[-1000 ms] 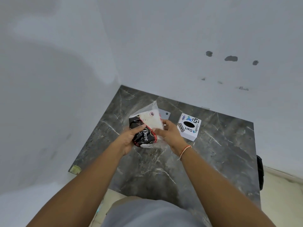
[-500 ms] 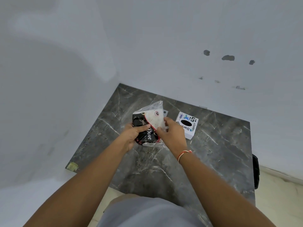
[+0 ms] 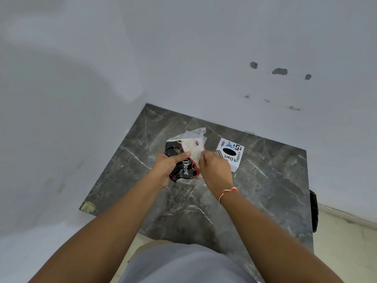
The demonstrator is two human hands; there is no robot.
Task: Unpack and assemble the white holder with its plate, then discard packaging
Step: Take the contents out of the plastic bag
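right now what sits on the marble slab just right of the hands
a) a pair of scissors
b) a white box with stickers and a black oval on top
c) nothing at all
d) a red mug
b: a white box with colourful stickers and a black oval lies on the marble slab, just beyond the right hand.

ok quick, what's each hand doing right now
Left hand: closed, holding the packet.
Right hand: closed, fingers pinching the packet's clear wrap.
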